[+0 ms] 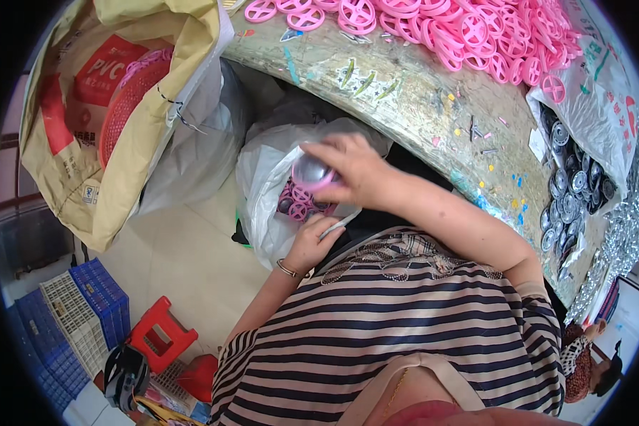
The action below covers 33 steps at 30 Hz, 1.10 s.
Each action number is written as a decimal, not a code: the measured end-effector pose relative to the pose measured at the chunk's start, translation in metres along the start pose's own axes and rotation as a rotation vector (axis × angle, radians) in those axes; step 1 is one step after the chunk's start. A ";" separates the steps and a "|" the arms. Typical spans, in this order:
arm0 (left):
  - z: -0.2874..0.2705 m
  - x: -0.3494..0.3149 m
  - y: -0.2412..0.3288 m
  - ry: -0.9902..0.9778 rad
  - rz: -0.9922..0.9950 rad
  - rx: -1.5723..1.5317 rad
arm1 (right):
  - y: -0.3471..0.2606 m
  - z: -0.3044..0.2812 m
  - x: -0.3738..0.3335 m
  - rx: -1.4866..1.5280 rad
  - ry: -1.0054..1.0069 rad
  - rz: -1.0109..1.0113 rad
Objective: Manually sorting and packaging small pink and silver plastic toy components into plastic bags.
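We see the right hand (355,167) curled around a pink-rimmed silver wheel (311,172) above the open white plastic bag (263,177) | left hand (312,241) pinching the bag's edge | pink wheels (298,206) lie inside the bag | more pink spoked wheels (468,32) heaped on the worn table (405,99)
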<state>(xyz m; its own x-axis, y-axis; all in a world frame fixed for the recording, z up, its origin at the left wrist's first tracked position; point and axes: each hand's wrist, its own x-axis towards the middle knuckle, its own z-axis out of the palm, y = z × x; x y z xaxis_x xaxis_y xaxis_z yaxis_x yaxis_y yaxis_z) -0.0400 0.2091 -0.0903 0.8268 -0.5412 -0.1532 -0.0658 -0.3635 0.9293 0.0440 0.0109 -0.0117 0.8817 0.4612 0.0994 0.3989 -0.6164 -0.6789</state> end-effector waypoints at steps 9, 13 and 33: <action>-0.008 -0.012 -0.008 -0.117 -0.106 -0.159 | 0.018 0.029 -0.058 -0.229 -0.421 0.170; -0.005 -0.010 -0.017 -0.079 -0.137 -0.429 | 0.019 0.038 -0.051 -0.286 -0.411 0.173; -0.080 -0.080 -0.031 0.867 -0.130 1.063 | -0.004 -0.037 -0.089 -0.032 -0.356 0.282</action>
<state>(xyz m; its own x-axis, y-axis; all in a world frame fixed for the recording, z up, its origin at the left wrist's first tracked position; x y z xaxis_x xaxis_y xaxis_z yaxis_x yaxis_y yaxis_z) -0.0596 0.3250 -0.0800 0.9142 0.0397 0.4033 -0.0289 -0.9862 0.1627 -0.0270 -0.0517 0.0093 0.8179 0.4598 -0.3459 0.1684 -0.7661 -0.6202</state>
